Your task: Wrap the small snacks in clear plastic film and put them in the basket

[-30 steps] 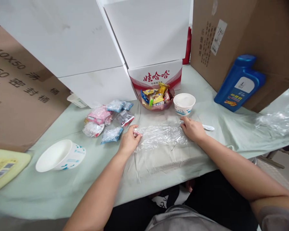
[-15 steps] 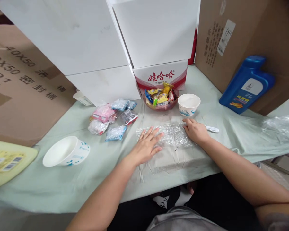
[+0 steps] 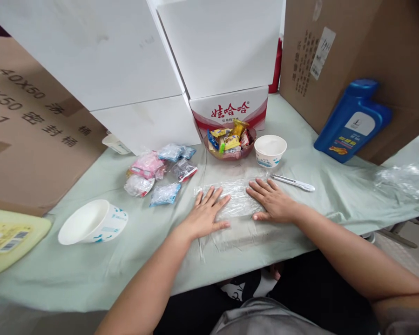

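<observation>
A sheet of clear bubble wrap lies on the green tablecloth in front of me. My left hand rests flat on its left part, fingers spread. On the right part lies my right hand, also flat with the fingers apart. Just beyond that hand is a white utility knife, lying loose on the cloth. Behind the wrap stands a white paper bowl, beside a pinkish glass bowl of wrapped snacks.
Several bubble-wrapped packets lie to the left. A tilted paper bowl and a yellow jug are nearer on that side. White boxes stand behind. At right are a blue bottle, a large carton and more bubble wrap.
My right hand has moved left and flattened onto the bubble wrap, baring the whole utility knife. My left hand stays spread on the wrap. The view has shifted slightly.
</observation>
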`<state>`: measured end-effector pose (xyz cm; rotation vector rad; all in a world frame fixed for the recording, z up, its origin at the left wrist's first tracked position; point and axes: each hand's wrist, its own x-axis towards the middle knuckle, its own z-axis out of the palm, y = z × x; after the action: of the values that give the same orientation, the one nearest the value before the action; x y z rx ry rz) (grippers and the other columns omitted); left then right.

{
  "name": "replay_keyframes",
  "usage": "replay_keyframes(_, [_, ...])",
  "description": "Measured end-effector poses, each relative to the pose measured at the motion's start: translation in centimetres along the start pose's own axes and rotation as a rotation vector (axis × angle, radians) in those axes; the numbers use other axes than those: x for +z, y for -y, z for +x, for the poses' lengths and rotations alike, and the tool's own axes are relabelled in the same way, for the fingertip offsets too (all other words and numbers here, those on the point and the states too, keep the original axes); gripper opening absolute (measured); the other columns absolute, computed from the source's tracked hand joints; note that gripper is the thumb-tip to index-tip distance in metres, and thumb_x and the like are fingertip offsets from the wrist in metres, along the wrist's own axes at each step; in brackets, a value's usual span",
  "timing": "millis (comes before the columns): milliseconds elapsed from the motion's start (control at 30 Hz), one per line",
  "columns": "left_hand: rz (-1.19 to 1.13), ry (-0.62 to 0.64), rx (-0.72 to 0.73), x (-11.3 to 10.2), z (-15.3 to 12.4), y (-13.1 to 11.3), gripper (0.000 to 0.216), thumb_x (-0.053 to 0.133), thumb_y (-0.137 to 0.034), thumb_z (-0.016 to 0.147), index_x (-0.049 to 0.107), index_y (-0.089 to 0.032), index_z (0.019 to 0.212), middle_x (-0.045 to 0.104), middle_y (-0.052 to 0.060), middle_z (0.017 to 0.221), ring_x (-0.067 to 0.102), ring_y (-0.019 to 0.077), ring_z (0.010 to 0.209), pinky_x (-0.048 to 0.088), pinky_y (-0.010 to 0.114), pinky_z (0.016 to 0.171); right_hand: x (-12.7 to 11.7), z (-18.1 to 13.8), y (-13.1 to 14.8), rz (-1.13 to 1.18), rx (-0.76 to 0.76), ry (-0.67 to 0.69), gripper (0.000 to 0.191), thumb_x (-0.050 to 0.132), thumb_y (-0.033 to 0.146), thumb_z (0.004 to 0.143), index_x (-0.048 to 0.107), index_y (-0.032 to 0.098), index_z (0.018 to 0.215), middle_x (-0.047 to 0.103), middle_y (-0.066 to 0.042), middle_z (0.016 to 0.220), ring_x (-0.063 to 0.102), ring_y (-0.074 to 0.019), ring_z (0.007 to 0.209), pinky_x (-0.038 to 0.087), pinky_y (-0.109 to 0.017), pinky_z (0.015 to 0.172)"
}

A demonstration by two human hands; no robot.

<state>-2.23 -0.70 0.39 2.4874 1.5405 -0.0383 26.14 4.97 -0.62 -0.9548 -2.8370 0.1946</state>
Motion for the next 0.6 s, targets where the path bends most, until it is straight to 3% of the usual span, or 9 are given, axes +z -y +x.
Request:
replay_keyframes(133, [-0.012,-0.065,-0.045,-1.1,-0.7,0.6,0.085,0.070,-0.058,0.072,0.038,-0.026,0.144,0.021,0.013,0.159,0.010,0.0376,0.147,0.013,0.058,0.115,-0.9,-0.5,0.0,0.046,-0.019,0.022,0.101,0.052,0.080,0.074,0.035,0.013,0.149,0.026,-0.021,0.156,0.013,-0.0415,0.145,0.013,-0.062,0.112])
replay_keyframes(200, [-0.022,-0.126,0.001,-1.9,-1.3,0.1,0.064,0.075,-0.045,0.069,0.055,-0.023,0.126,0.036,0.012,0.150,0.022,0.0361,0.142,0.022,0.054,0.114,-2.2,-1.2,-0.2,0.092,-0.076,-0.008,0.093,0.062,0.073,0.072,0.044,0.015,0.144,0.033,-0.020,0.153,0.021,-0.0393,0.143,0.021,-0.058,0.112])
replay_keyframes(267, [-0.054,-0.131,0.070,-2.6,-1.8,-0.5,0.027,0.070,-0.027,0.071,0.064,-0.020,0.097,0.054,0.010,0.128,0.041,0.0309,0.129,0.036,0.046,0.106,-3.2,-1.8,-0.7,0.155,-0.119,-0.009,0.070,0.068,0.060,0.076,0.058,0.017,0.131,0.048,-0.017,0.143,0.039,-0.0343,0.133,0.033,-0.050,0.108])
replay_keyframes(333, [-0.092,-0.096,0.101,-3.1,-2.1,-0.9,0.008,0.059,-0.012,0.072,0.058,-0.020,0.075,0.060,0.006,0.106,0.052,0.0253,0.111,0.045,0.039,0.093,-3.8,-2.3,-1.3,0.223,-0.134,0.011,0.045,0.070,0.048,0.080,0.068,0.018,0.113,0.060,-0.015,0.127,0.053,-0.0291,0.118,0.042,-0.044,0.100])
replay_keyframes(467, [-0.184,-0.095,0.081,-3.5,-2.4,0.2,0.017,0.047,-0.004,0.067,0.050,-0.020,0.069,0.061,0.004,0.095,0.056,0.0216,0.096,0.046,0.035,0.084,-4.0,-2.8,-2.3,0.280,-0.121,-0.008,0.013,0.065,0.029,0.083,0.071,0.019,0.088,0.066,-0.010,0.109,0.061,-0.0237,0.099,0.047,-0.039,0.090])
replay_keyframes(600, [-0.366,-0.121,0.054,-3.8,-2.5,2.4,0.015,0.044,-0.007,0.066,0.049,-0.020,0.072,0.062,0.003,0.091,0.059,0.0188,0.087,0.047,0.031,0.077,-4.2,-3.1,-2.4,0.273,-0.101,-0.071,0.013,0.054,0.014,0.083,0.066,0.019,0.083,0.067,-0.008,0.100,0.061,-0.0217,0.094,0.047,-0.036,0.085])
